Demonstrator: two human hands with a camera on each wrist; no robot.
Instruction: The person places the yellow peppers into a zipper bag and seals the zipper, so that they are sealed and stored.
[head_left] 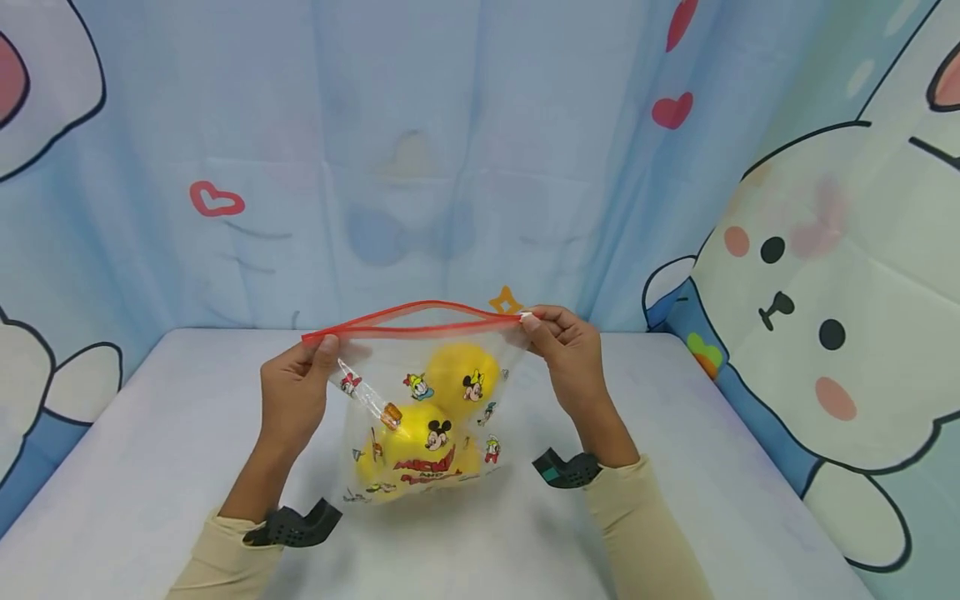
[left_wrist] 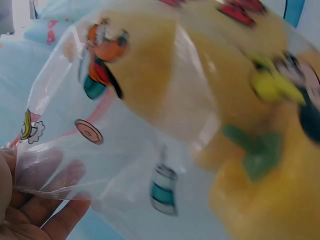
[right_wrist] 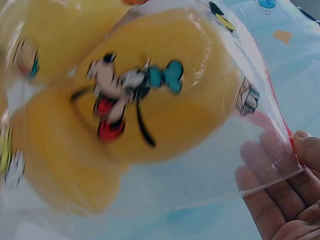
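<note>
A clear zip bag (head_left: 382,354) with cartoon prints hangs upright between my two hands, its red zip strip (head_left: 420,330) along the top. The strip's two edges bow apart in the middle, so the mouth gapes. Inside sit several rounded yellow things (head_left: 463,367); through the plastic in the left wrist view, one lobed like a bell pepper shows a green stem (left_wrist: 257,152). My left hand (head_left: 295,392) pinches the left top corner between thumb and fingers. At the right top corner, thumb and fingers of my right hand (head_left: 572,367) pinch the strip's end.
The bag hangs over a white-covered table (head_left: 202,442). Behind it hangs a pale blue curtain (head_left: 450,125) printed with hearts and rabbit figures, close along the table's back edge. Dark wrist straps (head_left: 296,525) sit at both sleeves.
</note>
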